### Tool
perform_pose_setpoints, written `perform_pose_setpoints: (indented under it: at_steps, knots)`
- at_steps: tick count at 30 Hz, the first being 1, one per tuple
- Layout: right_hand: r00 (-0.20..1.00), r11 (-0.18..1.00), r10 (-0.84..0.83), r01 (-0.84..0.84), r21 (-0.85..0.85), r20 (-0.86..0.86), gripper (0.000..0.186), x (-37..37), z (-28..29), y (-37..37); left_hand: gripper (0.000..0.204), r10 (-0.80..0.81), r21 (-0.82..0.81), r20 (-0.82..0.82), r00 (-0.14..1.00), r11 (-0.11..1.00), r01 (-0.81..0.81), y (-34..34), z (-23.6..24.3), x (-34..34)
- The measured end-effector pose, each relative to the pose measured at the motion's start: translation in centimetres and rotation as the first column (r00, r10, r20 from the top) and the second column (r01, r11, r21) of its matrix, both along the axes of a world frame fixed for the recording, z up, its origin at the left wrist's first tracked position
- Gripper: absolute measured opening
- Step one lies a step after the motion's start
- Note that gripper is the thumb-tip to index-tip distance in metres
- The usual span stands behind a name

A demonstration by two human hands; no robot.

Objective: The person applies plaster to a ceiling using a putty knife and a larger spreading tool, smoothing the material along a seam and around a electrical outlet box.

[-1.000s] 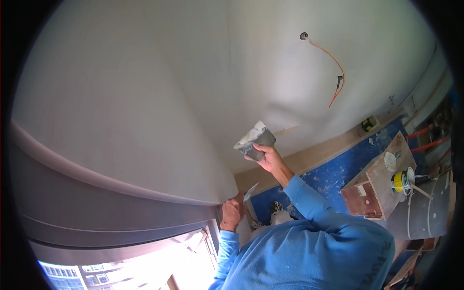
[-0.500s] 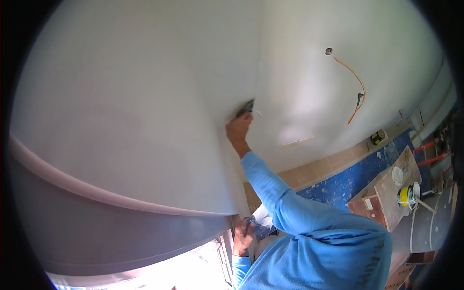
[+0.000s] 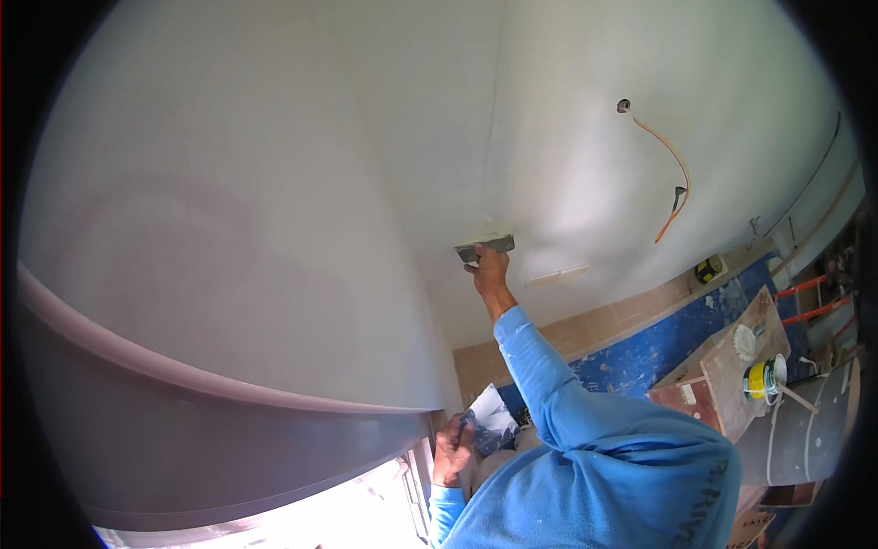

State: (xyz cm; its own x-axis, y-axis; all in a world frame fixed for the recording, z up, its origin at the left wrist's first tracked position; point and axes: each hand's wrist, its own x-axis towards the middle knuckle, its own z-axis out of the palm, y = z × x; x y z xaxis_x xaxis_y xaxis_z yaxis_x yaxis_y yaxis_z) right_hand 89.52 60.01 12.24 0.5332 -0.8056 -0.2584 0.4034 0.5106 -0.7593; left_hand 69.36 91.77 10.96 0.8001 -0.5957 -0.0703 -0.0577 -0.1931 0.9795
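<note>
The right hand (image 3: 492, 269) reaches up on a stretched arm and grips a wide, dark scraper (image 3: 498, 243). Its fingers are bent around the lower part of the tool, with the long edge turned upward. The scraper appears to lie against the white wall (image 3: 567, 165), close to the inner corner, and a little pale paste (image 3: 487, 225) shows just above the edge.

The left hand (image 3: 450, 453) is lower, near the window (image 3: 357, 517). It is closed around the end of a second flat blade (image 3: 492, 410), which is bright in one part and dark bluish in the other.

To the right of the scraper, an orange cable (image 3: 684, 160) hangs from a round hole (image 3: 624, 106) in the wall. At the lower right, a white lump (image 3: 745, 343) lies on a wooden surface (image 3: 725, 359), near a yellow and dark bucket (image 3: 758, 380). The blue floor (image 3: 631, 366) carries many pale spots.
</note>
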Motion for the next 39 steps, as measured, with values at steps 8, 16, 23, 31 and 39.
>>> perform_pose_setpoints:
  at_steps: [8, 16, 23, 31, 39]
  knots:
    - [0.996, 0.954, -0.006, 0.033, -0.298, 0.094, 0.025, 0.0, 4.0, -2.4, 0.017, 0.003, -0.028, -0.047, 0.999, 1.000, -0.004, -0.2, -0.2, -0.2]
    - [0.985, 0.863, 0.017, 0.072, -0.500, 0.172, 0.024, -0.6, 14.1, -4.0, 0.019, -0.028, -0.043, -0.072, 0.997, 0.999, 0.025, 0.0, 0.1, -0.3]
    - [0.981, 0.839, 0.096, 0.012, -0.544, 0.170, 0.026, -1.6, 22.2, -4.7, 0.018, -0.011, -0.102, -0.045, 0.999, 0.995, 0.007, -0.1, -0.2, -0.5]
    - [0.966, 0.762, 0.124, 0.053, -0.645, 0.226, 0.034, -2.5, 30.0, -5.1, 0.019, 0.006, -0.083, 0.011, 1.000, 0.997, -0.005, 0.1, 0.8, -0.4]
    - [0.944, 0.655, 0.158, 0.118, -0.746, 0.289, 0.036, -2.4, 38.3, -6.0, 0.019, 0.019, -0.039, 0.027, 0.999, 0.999, -0.018, 0.1, 1.6, -0.2]
